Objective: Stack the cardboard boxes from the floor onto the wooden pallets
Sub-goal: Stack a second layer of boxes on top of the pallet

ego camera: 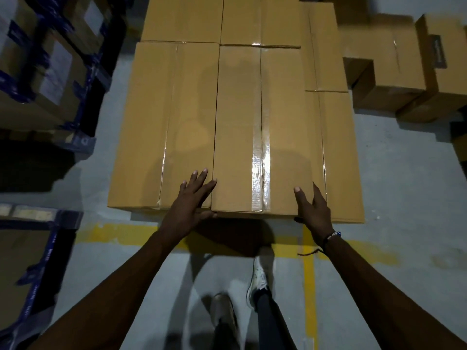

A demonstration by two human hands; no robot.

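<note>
While both hands bracket it, the middle box (pixel 260 127) lies atop the stack at 12 o'clock. Left hand (pixel 193 195): fingers straight, flat against its 9 o'clock corner. Right hand (pixel 313 205): open, pressing the 3 o'clock edge. Step, seemingly: seating the box. Next: nudge flush, then fetch loose boxes (pixel 394 69) at 2 o'clock.

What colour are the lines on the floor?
Yellow lines, seen in the head view.

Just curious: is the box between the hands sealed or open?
Sealed: the middle box has flaps shut, with shiny tape along the seam.
</note>
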